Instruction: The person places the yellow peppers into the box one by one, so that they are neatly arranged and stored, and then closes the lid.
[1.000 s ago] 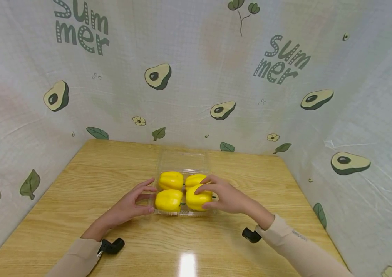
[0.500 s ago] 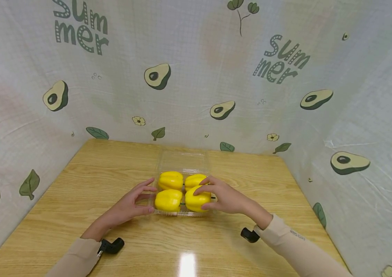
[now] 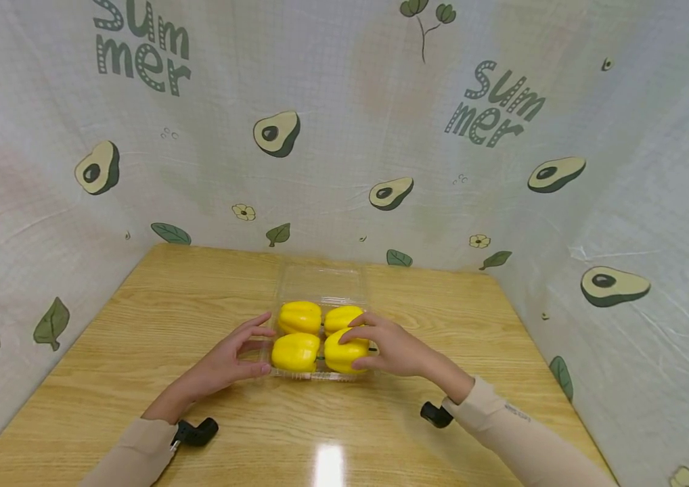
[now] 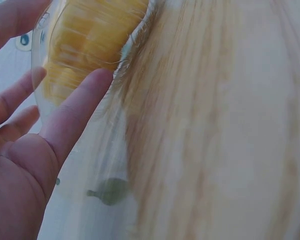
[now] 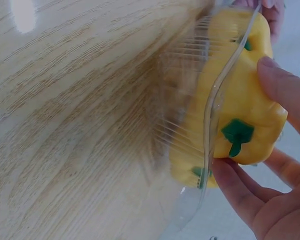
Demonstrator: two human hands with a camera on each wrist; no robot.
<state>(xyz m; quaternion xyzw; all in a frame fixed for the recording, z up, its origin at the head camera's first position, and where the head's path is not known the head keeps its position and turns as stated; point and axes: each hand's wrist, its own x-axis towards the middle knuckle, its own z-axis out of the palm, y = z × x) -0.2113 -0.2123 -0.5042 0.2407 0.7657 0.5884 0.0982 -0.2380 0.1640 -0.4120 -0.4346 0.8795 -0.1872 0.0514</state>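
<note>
Several yellow bell peppers with green stems sit in a clear plastic clamshell box in the head view. My right hand grips the front right bell pepper, fingers over its top and right side. In the right wrist view, that pepper leans against the box wall below the rim line, its stem facing the camera. Beside it lies the front left bell pepper. Two more, the back left and back right, are behind. My left hand rests straight fingertips against the box's left side.
The box's transparent lid lies folded back behind the peppers. All of it stands on a wooden table. A printed cloth encloses the table at the back and sides. Black camera mounts sit at both wrists.
My right hand and the front right pepper have shifted slightly left, and the right forearm has followed. The left hand has stayed in place at the box.
</note>
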